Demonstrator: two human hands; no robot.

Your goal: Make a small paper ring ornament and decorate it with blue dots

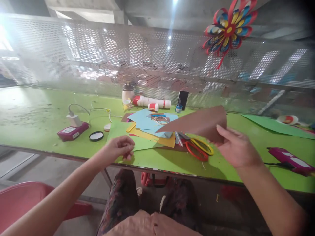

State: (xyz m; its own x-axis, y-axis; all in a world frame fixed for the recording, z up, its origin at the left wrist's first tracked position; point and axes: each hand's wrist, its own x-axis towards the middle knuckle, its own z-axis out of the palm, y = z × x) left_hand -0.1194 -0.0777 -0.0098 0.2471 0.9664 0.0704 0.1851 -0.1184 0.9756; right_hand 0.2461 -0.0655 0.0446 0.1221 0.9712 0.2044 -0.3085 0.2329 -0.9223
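Currently right hand (236,147) pinches the brown paper sheet (199,123) by its corner, raised over the desk (36,127) at 2 o'clock of the scissors (199,149), sheet apparently uncut; left hand (119,147) fingers curled narrow, contents indiscernible.

my right hand (235,147) covers the brown sheet's (197,123) near corner; under that sheet, the scissors' (199,148) blades vanish.
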